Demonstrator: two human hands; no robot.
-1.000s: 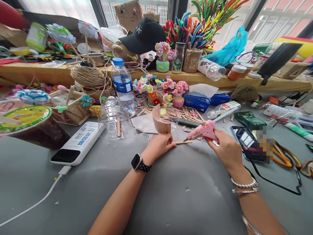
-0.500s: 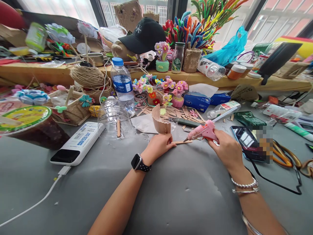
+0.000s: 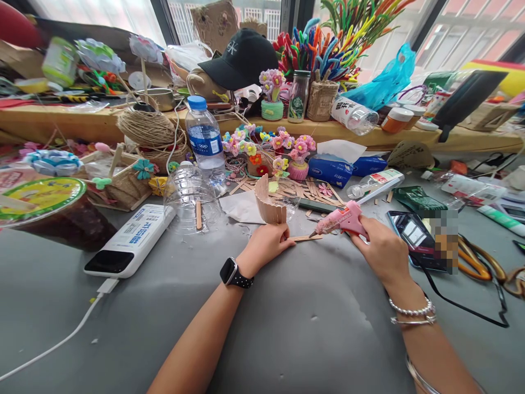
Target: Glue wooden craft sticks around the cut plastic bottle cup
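Observation:
A pink hot glue gun (image 3: 344,220) is gripped in my right hand (image 3: 381,249), its nozzle pointing left and down at the far end of a thin wooden craft stick (image 3: 307,238). My left hand (image 3: 268,243) pinches the near end of that stick against the grey table. Just behind my left hand stands a curved wall of upright wooden sticks (image 3: 270,203), fixed along the side of a clear round plastic piece (image 3: 291,197). Whether the nozzle touches the stick I cannot tell.
Loose wooden sticks (image 3: 324,191) lie behind the plastic piece. A cut clear bottle (image 3: 191,197), a water bottle (image 3: 204,145), a white power bank (image 3: 130,241) and a lidded drink cup (image 3: 57,219) stand left. A phone (image 3: 416,238) and black cable (image 3: 455,306) lie right.
The glue gun and my right hand have shifted very slightly to the right. My left hand and the stick stay where they were.

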